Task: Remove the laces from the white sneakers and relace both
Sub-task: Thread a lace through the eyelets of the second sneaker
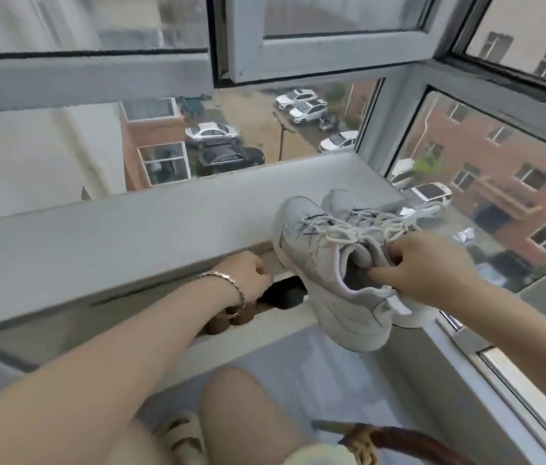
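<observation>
The right hand grips a pair of white sneakers by their collars, fingers hooked inside, laces threaded and tied. The shoes hang tilted beside the grey windowsill. The left hand, a bracelet on its wrist, reaches beneath the sill, fist curled.

The white sneakers looked like matt mesh cloth with smoother panels, their laces woven cord. The windowsill was smooth and faintly glossy. On the left wrist, a bracelet shone like metal.
</observation>
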`<state>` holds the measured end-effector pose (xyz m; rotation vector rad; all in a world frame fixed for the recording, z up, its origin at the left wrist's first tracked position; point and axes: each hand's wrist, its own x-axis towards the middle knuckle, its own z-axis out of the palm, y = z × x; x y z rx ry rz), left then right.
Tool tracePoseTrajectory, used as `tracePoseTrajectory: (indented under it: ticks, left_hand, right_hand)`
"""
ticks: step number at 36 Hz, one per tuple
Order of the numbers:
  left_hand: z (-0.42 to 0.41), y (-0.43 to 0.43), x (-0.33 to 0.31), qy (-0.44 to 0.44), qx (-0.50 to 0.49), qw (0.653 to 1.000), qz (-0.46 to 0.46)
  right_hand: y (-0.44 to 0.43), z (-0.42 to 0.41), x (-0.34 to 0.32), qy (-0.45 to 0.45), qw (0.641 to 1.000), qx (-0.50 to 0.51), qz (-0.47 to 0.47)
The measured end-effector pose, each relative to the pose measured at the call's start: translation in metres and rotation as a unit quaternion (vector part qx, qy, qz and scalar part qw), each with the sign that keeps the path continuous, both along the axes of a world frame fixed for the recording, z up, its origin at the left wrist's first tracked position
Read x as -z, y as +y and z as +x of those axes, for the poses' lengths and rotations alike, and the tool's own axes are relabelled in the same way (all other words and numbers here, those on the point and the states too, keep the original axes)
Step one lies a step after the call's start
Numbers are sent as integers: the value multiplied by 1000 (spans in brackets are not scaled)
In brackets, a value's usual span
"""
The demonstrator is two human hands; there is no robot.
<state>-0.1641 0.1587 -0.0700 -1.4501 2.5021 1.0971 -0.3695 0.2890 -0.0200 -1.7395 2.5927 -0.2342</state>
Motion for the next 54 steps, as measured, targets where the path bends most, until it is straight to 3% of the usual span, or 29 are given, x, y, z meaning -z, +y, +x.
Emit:
tracePoseTrajectory:
  ticks: [7, 11, 18, 28, 34, 38, 41, 50, 54]
  left_hand:
    - [-27, 34, 41, -58, 0, 998, 18]
    - [-40, 36, 61, -60, -19, 998, 9]
    - [-49, 6, 100, -79, -57, 995, -15]
    - [-50, -37, 146, -96, -98, 991, 4]
    - [-57, -40, 161, -74, -103, 992, 10]
    - [-64, -35, 166, -64, -93, 994, 14]
    - [-73, -31, 166, -72, -81, 994, 3]
    - [-140, -15, 169, 87, -33, 996, 7]
    - [-176, -15, 179, 106, -108, 988, 20]
  right_hand:
    - [66, -42, 33, 18, 996, 28, 86]
    - [56, -61, 77, -31, 991, 42, 123]
    - [-25, -86, 151, -89, 989, 42, 110]
    - [-168, -105, 198, -63, 985, 53, 152]
    - [-187, -98, 208, -22, 990, 67, 123]
    - [-164, -83, 225, -81, 994, 66, 24]
    - [-152, -84, 233, -94, 994, 57, 8]
    - [-159, -90, 226, -97, 993, 70, -14]
    - [-152, -106, 228, -132, 990, 43, -30]
